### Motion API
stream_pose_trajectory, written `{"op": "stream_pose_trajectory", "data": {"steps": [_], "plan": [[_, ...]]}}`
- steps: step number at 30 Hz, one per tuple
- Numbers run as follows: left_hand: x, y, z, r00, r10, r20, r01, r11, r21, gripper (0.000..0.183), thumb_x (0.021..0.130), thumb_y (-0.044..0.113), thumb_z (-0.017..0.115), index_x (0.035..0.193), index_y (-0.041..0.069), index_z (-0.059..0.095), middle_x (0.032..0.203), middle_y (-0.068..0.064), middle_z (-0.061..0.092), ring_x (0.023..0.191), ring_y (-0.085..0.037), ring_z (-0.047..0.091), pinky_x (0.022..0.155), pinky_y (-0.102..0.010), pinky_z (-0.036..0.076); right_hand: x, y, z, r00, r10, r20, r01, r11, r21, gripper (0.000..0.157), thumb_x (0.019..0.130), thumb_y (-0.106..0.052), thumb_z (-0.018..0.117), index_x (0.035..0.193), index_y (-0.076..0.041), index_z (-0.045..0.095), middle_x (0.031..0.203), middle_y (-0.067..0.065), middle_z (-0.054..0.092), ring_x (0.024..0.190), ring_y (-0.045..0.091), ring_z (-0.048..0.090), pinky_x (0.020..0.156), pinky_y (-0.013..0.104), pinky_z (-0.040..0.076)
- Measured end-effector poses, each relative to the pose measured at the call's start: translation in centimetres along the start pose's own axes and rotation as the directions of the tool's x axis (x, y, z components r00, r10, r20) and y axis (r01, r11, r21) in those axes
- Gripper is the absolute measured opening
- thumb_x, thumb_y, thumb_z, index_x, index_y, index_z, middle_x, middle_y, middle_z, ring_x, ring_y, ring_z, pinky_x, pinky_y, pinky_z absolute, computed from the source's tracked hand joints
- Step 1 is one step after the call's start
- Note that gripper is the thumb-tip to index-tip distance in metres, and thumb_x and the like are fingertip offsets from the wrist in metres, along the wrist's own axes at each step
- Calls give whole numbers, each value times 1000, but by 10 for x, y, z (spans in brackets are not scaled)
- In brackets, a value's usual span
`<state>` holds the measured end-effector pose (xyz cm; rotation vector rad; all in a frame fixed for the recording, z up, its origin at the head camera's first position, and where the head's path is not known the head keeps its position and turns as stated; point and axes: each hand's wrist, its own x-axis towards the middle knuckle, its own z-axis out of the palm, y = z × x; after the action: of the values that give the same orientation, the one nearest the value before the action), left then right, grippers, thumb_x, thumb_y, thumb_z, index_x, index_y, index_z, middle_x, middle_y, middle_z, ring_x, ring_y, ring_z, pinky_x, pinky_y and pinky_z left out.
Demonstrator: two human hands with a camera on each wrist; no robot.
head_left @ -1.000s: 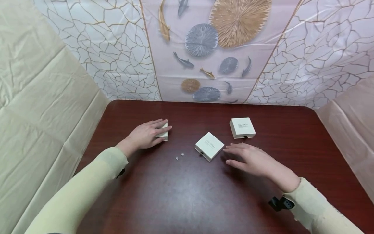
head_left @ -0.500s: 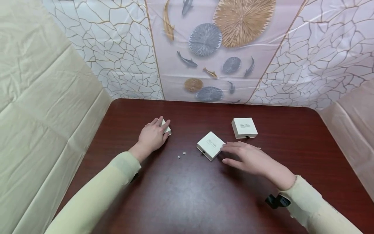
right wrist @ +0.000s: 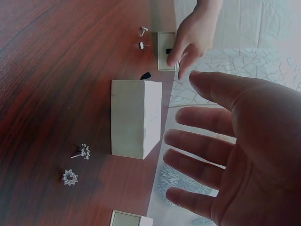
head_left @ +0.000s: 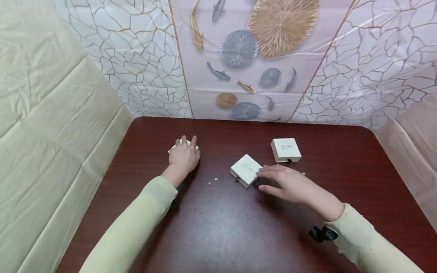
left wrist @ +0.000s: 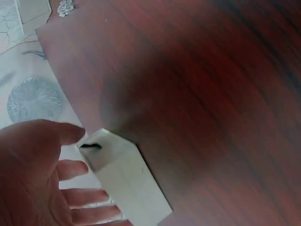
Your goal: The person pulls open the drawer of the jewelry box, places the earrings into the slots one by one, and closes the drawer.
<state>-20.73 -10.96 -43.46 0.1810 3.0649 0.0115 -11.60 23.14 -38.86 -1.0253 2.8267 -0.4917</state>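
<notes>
My left hand (head_left: 184,157) lies over a small white box (head_left: 170,149) at the left of the table, its fingers spread across the top. In the left wrist view a black ribbon tab (left wrist: 91,146) sticks out of that box's end, close to the thumb. My right hand (head_left: 288,182), fingers straight and slightly apart, hovers at the right corner of a second white box (head_left: 246,170); whether the fingertips touch it I cannot tell. Two tiny earrings (head_left: 212,181) lie between these boxes. Another stud earring (right wrist: 84,151) and a heart-shaped one (right wrist: 70,177) show in the right wrist view.
A third white box (head_left: 286,149) with printed lettering stands at the back right of the dark red wooden table (head_left: 218,235). Patterned cloth (head_left: 246,76) hangs behind the table, and pale cloth walls (head_left: 61,113) stand at its sides.
My left hand has swung round and the box under it has turned, its fingers now pointing away from me. The right hand has shifted slightly left to the middle box's corner.
</notes>
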Motion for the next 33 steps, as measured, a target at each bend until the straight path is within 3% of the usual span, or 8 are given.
{"op": "stream_pose_trajectory", "data": {"steps": [3,5,8,11,15,20,23,33], "plan": [[-4,-13,-5,995,95,38,-96,995,17,70,108,46,55,169,17,35,168,-23,40,154,-39,40,112,-59,50,-2,0,-1,1000,1,1,-1,1000,1,38,101,-31,75,133,-9,75,138,14,71,132,37,64,104,59,54],[-7,-26,-7,980,194,52,-196,980,43,76,105,51,60,169,18,34,170,-20,36,158,-36,36,122,-57,41,-2,0,-2,1000,2,-1,-2,1000,-1,38,101,-30,75,133,-9,75,138,14,71,131,37,65,104,59,55],[-11,-49,-8,931,364,37,-366,928,71,79,102,50,67,168,18,38,171,-18,37,158,-35,35,127,-59,32,-2,1,-2,1000,3,-4,-3,1000,-5,38,101,-30,75,132,-9,75,138,15,71,131,37,65,103,60,55],[-12,-70,-7,871,492,15,-491,867,87,78,100,45,72,166,18,42,170,-17,39,157,-36,37,126,-60,32,-2,1,-2,1000,2,-5,-2,1000,-5,38,101,-29,75,132,-8,75,137,16,71,130,38,65,104,60,55],[-10,-89,-4,811,585,-19,-581,808,96,73,100,39,76,163,17,47,167,-18,44,155,-38,40,123,-59,38,-2,3,-2,1000,10,1,-10,1000,-7,39,101,-31,75,132,-9,75,138,16,71,131,38,65,103,60,55],[-5,-95,7,756,651,-67,-648,759,58,67,101,33,75,161,13,51,163,-23,47,150,-44,46,119,-59,43,-2,2,-2,999,31,14,-31,999,-12,40,101,-34,75,133,-11,75,139,15,70,132,38,64,101,62,55],[-5,-93,14,755,648,-95,-649,760,25,66,102,32,74,161,13,50,164,-24,46,148,-45,48,120,-57,43,-1,1,-2,999,34,19,-33,999,-17,40,101,-34,75,134,-11,75,140,15,70,132,38,64,101,62,55],[-21,-59,28,835,506,-216,-512,858,29,61,104,31,70,160,14,52,160,-24,51,147,-43,50,117,-53,47,3,-2,-2,1000,11,15,-10,1000,-24,38,101,-32,75,132,-10,75,138,14,70,130,37,65,101,61,56]]}}
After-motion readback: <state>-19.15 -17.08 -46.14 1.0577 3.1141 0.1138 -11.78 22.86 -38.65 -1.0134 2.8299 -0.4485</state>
